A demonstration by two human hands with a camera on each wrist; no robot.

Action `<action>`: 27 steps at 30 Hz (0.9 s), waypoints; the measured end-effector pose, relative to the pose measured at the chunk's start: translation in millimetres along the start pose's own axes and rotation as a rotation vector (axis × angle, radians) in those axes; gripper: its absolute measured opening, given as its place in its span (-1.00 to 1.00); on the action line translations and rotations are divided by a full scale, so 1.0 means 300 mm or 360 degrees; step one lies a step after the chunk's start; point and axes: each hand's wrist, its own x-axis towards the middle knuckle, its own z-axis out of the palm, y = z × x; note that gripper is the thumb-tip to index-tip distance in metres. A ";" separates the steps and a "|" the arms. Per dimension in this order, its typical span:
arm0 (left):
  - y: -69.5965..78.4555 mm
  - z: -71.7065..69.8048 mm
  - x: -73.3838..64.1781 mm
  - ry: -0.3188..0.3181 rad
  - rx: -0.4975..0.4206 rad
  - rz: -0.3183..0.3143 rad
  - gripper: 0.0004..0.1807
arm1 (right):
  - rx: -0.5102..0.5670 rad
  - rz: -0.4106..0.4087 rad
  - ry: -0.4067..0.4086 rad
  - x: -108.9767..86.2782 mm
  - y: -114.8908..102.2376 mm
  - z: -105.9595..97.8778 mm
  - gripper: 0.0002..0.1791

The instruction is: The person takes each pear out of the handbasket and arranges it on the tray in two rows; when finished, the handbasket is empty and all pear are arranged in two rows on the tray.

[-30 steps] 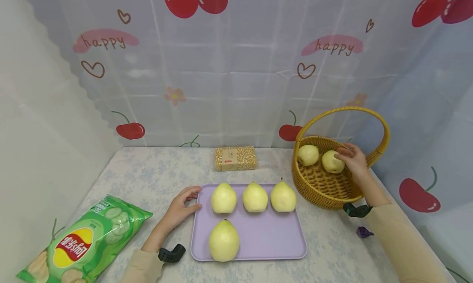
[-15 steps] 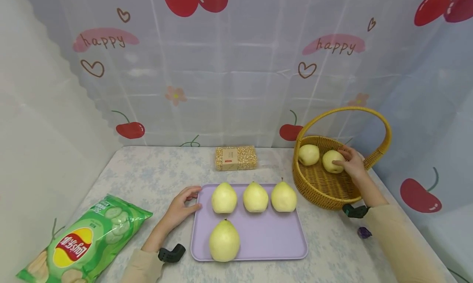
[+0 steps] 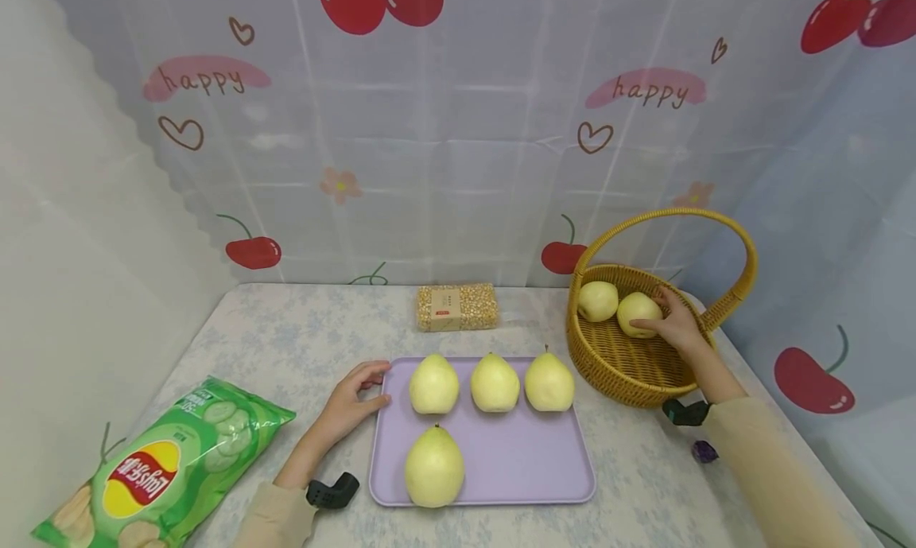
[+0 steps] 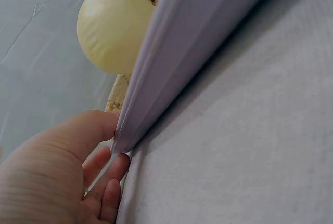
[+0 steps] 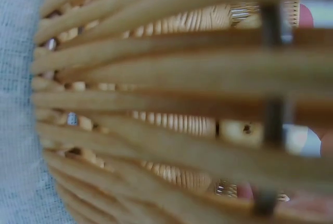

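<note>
Basket (image 3: 630, 363): wicker, placed to the right on the table (image 3: 308, 325); contains two pears. The held pear (image 3: 635, 313) sits in the far half of the basket, with the right hand (image 3: 675, 325) around its right side, thumb on the near face and fingers on the far one. The second pear (image 3: 597, 301) lies just left of it.

Tray (image 3: 525, 464): lilac, carrying four pears. A row of three pears (image 3: 494, 382) stands upright along the far side; a fourth pear (image 3: 434, 466) stands upright at the near left. The left hand (image 3: 352, 399) touches the tray at its far-left corner, thumb and fingers well parted, holding no fruit.

Also noted: a green chip bag (image 3: 164, 468) at left; a packet of yellow grains (image 3: 472, 305) beyond the tray.

View differences: the left wrist view shows the thumb against the outer rim and a dark dimple on a pear's underside, both hidden from the head camera. The right wrist view is mostly blurred wickerwork; the right hand's grip cannot be told there.
</note>
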 end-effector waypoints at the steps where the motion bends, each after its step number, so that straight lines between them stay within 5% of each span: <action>1: 0.004 0.000 0.000 0.0001 0.0004 -0.0008 -0.45 | 0.0004 0.0007 -0.0017 0.000 0.001 0.001 0.15; 15: 0.154 -0.030 -0.028 -0.0006 0.0007 -0.0038 -0.48 | 0.0138 0.0055 -0.0197 -0.014 -0.017 0.003 0.07; 22: 0.130 -0.026 -0.025 -0.0008 0.0002 -0.0016 -0.47 | 0.0157 0.0058 -0.0152 -0.017 -0.017 0.006 0.09; 27: 0.033 -0.002 -0.006 0.0000 0.0012 -0.0020 -0.45 | 0.0215 0.0058 -0.0080 -0.019 -0.016 0.006 0.07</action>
